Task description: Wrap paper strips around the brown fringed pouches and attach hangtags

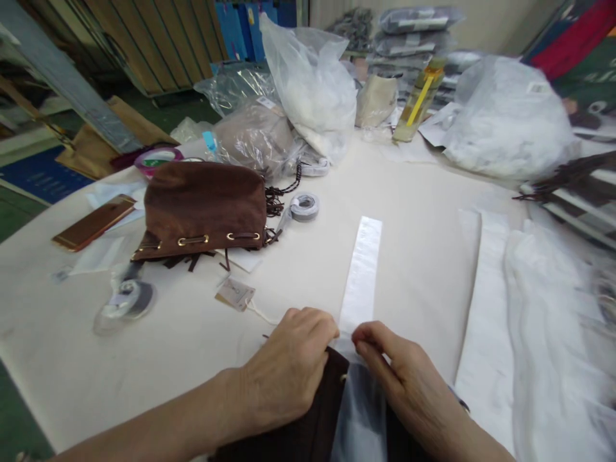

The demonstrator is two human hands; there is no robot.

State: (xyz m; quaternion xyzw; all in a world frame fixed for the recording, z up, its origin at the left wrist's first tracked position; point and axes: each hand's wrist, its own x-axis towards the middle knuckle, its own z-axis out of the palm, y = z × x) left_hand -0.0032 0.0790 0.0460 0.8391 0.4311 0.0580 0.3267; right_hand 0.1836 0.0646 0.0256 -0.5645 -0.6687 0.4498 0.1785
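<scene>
My left hand (293,366) is closed at the upper edge of a dark brown bag (308,430), its fingertips next to a long white plastic strip (362,269). My right hand (409,372) pinches the strip's edge with thumb and fingers. The strip lies flat on the table at its far end, and a translucent part runs down between my hands over the bag. A paper hang tag (235,294) on a white string lies left of my left hand. The bag's lower part is cut off by the frame.
On the table (414,250) are a brown drawstring bag (206,205), a phone (95,222), grey rolls (304,206) and purple tape (158,160). More white strips (488,308) lie at right. Stuffed plastic bags (510,122) and a yellow-capped bottle (419,102) stand at the back.
</scene>
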